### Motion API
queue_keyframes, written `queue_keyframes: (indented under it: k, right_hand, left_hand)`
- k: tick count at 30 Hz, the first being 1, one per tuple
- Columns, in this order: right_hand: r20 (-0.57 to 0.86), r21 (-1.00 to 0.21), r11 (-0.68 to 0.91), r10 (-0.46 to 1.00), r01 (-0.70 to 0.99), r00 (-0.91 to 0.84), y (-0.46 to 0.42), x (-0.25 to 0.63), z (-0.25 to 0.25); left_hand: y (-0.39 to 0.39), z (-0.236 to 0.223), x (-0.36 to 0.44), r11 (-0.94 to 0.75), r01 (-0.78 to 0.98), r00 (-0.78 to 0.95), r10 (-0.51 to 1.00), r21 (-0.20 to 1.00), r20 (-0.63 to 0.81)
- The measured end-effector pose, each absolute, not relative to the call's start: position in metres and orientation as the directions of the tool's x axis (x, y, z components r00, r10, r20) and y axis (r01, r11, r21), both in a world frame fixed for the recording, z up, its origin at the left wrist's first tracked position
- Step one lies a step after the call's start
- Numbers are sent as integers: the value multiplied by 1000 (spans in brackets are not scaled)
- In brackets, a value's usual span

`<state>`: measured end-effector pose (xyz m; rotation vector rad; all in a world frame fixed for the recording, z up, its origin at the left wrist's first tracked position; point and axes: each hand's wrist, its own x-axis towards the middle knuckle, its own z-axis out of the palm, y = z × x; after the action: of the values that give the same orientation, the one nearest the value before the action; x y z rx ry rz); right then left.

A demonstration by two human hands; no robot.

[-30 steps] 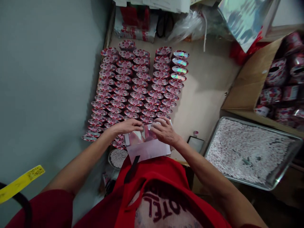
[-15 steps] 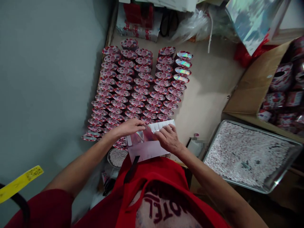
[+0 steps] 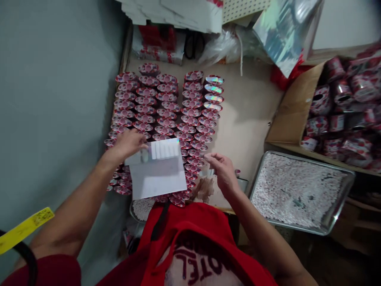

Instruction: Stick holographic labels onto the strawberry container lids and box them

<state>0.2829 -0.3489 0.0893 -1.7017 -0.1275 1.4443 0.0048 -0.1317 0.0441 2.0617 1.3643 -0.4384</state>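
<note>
My left hand point(image 3: 130, 143) is closed at the upper left corner of a white sheet point(image 3: 157, 178) with a row of pale strips along its top edge. This sheet lies over the near part of several rows of flat-oval packs point(image 3: 166, 113) with red and pink patterned tops and round pink centres. To the right of the sheet and apart from it is my right hand point(image 3: 222, 169). Its thumb and forefinger are pinched together; whatever is between them is too small to make out. A few packs point(image 3: 214, 88) at the far right show shiny silvery tops.
At right, a metal tray point(image 3: 258, 182) holds many small pale pieces, below a cardboard box point(image 3: 290, 115) of patterned containers. A bowl point(image 3: 133, 214) of similar pieces is near the apron. Clear plastic bags point(image 3: 220, 47) and stacked white sheets point(image 3: 178, 16) lie at the back.
My left hand has moved left and forward with the sheet, over the packs. My right hand has come off the sheet to its right. The view has shifted to the right.
</note>
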Motion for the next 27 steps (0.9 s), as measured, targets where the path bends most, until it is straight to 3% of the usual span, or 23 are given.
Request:
queue_keyframes:
  k: [2,3,5,7,10,16,27]
  right_hand:
    - [-776,-626,-608,550,-489,310,-341,297,82]
    - [-782,-618,-607,541,-499,311,-338,302,79]
    - [-782,-619,-605,536,-501,319,-335,310,73]
    - [-769,-636,-597,543,-489,337,-335,315,69]
    - [-745,-665,-582,565,-467,356,-337,323,66]
    - [-752,-650,-549,564,-526,341,-342,336,62]
    - [-748,-650,-545,582,-531,319,-339,351,54]
  left_hand:
    - [-145,55,29,-323,891,423,844,319,-328]
    - [-157,58,46,-297,857,437,852,422,-287]
    - [-183,57,86,-77,688,496,776,722,-389]
    - [-206,46,124,297,479,522,660,826,-541]
    - [-221,26,159,538,314,499,608,783,-618]
    - [-209,14,174,739,357,496,369,572,-786]
    - [-210,13,191,779,352,449,346,519,-824]
